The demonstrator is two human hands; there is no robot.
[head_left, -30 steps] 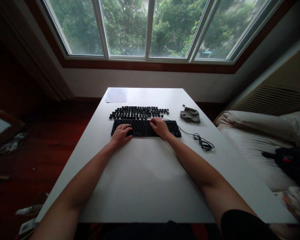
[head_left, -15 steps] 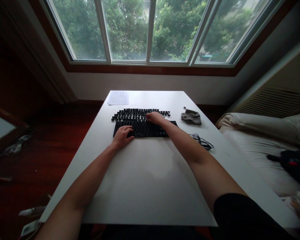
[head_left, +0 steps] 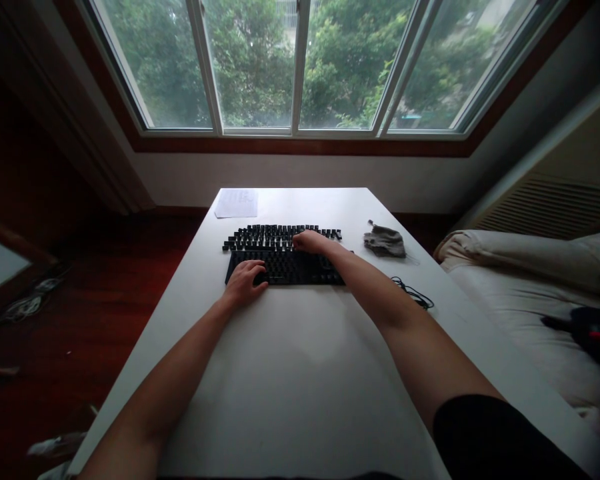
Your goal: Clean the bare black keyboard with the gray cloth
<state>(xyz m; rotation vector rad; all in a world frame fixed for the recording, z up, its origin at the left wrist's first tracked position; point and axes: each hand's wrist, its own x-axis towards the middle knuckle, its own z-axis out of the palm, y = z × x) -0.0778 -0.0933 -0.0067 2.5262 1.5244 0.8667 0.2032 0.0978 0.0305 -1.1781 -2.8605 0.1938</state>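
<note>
A black keyboard (head_left: 285,275) lies on the white table, and its keys look dark and hard to tell apart. Behind it stand rows of loose black keycaps (head_left: 260,235). My left hand (head_left: 247,283) rests on the keyboard's left end, fingers stretched over the top and thumb apart near the front edge. Over the line between keyboard and keycaps is my right hand (head_left: 310,241), its fingers pinched together. Whatever is between those fingertips is hidden. My right forearm covers the keyboard's right end.
On the white table (head_left: 300,373) a sheet of paper (head_left: 237,203) lies at the far left. A crumpled grey cloth pouch (head_left: 385,241) and a coiled black cable (head_left: 414,295) lie to the right. Beyond the table are a window and a pale sofa (head_left: 500,280).
The view has tilted up slightly, so the table and everything on it appear lower. Both hands keep nearly the same places relative to the keyboard.
</note>
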